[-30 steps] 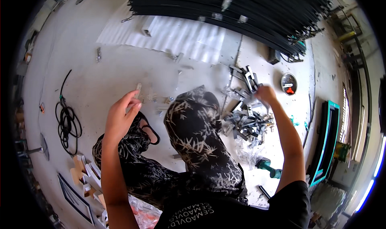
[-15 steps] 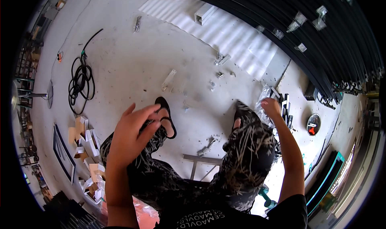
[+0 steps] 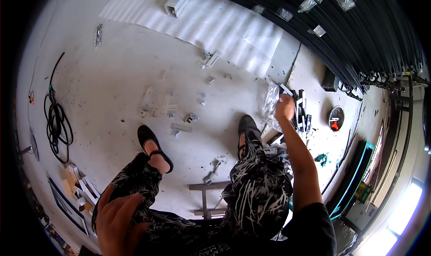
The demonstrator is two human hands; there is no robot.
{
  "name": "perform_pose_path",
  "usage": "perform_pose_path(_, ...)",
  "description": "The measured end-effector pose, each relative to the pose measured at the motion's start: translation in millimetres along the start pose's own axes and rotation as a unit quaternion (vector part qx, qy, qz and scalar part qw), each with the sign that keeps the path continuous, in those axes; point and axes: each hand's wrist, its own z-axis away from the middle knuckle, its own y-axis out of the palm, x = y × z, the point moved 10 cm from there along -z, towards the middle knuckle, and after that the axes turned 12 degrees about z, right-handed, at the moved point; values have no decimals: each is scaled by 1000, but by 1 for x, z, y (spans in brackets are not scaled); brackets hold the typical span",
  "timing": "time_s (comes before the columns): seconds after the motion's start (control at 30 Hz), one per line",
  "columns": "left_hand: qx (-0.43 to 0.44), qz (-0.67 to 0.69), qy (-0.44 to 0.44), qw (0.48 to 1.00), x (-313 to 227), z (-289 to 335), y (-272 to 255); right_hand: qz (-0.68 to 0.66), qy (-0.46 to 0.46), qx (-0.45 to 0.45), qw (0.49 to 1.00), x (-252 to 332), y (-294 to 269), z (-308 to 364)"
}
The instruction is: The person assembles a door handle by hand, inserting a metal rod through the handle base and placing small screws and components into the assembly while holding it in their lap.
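Observation:
At the lower left, my left hand (image 3: 119, 222) hovers over my left thigh, its fingers bent but apart, with nothing in it. My right arm reaches forward past my right knee. At its end my right hand (image 3: 285, 108) is curled over the floor pile, right beside a crumpled clear plastic bag (image 3: 270, 104). Its fingertips are hidden, so what it grips cannot be made out. Several short black bars (image 3: 300, 108) lie in a heap by that hand. Between and ahead of my feet, pale metal brackets (image 3: 181, 128) and small hardware (image 3: 203, 98) are scattered.
Long black profiles (image 3: 341, 36) are stacked at upper right, near white foam sheeting (image 3: 224, 40). A round container (image 3: 335, 117) with a red item stands at right. A black hose (image 3: 57, 125) coils at left, above cardboard boxes (image 3: 80, 188). A metal frame (image 3: 204, 197) lies below me.
The view has shifted, showing more floor at right. My left hand has dropped back toward my thigh. My right hand stays at the pile by the plastic bag.

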Motion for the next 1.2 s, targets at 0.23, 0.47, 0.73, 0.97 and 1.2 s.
perform_pose_path(0.23, 43, -29, -31, 998, 4, -12, 21, 47, 188, 310, 931, -181, 98, 14)
perform_pose_path(0.47, -19, -65, 51, 996, -14, -30, 31, 133, 122, 229, 957, -120, 41, 28)
perform_pose_path(0.73, -9, -64, 103, 993, -38, -30, 37, -78, 40, 187, 978, -102, 31, 15)
perform_pose_path(0.97, -90, 88, 142, 982, -36, -37, 35, -421, 34, 348, 837, 43, -153, -2)
perform_pose_path(1.2, -40, 550, 237, 800, -76, -53, 48, -537, -195, 432, 698, 207, -379, 106)
